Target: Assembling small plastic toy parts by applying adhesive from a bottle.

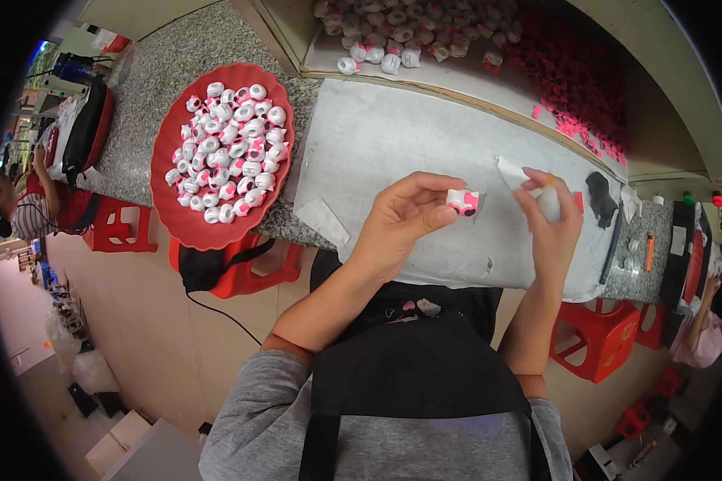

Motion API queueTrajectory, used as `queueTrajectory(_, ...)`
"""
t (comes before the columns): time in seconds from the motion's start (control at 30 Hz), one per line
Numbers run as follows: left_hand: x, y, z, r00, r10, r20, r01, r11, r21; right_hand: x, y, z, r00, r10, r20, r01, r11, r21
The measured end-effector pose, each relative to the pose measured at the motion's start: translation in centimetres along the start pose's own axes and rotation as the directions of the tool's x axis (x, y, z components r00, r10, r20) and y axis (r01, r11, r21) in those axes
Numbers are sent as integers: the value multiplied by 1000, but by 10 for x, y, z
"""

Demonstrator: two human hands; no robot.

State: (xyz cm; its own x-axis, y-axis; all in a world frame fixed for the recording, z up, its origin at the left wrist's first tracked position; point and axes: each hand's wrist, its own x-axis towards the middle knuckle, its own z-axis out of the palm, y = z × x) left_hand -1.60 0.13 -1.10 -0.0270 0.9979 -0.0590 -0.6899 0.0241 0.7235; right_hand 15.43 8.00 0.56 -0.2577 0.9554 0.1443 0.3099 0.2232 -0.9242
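Note:
My left hand (405, 220) pinches a small white-and-pink figurine piece (463, 202) between thumb and fingertips, above the pale work sheet (377, 136). To its right, my right hand (555, 228) is closed around a small white bottle (549, 206) with an orange tip. A folded white scrap (512, 171) shows just beyond the right fingers. On the left, a red scalloped tray (169, 140) holds many similar white-and-pink pieces (229, 148). The bottle is partly hidden by my fingers.
A shelf behind the sheet carries a pile of white pieces (393, 32) and a heap of small pink parts (573, 72). A dark cloth (602, 199) lies at the sheet's right side, near an orange pen-like item (649, 251). Red stools (597, 341) stand below; other people sit at both sides.

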Motion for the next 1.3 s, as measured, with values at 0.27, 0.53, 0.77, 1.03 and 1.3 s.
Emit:
queueTrajectory(0.27,2,-3,2,998,34,-46,-35,999,-11,2,12,-2,1000,-19,-7,15,912,-409)
queueTrajectory(0.53,-3,-5,4,967,248,-56,-233,952,201,-15,-39,50,945,209,251,-318,764,561)
queueTrajectory(0.77,-3,-6,-2,987,160,-28,-157,985,77,-14,-25,43,946,216,241,-323,670,668)
queueTrajectory(1.03,1,-2,-6,999,34,5,-33,983,-180,-8,-12,-4,971,233,-50,-215,946,241)
queueTrajectory(1.3,-1,-5,-1,1000,-26,15,29,964,-263,-22,-45,35,983,93,157,-146,917,372)
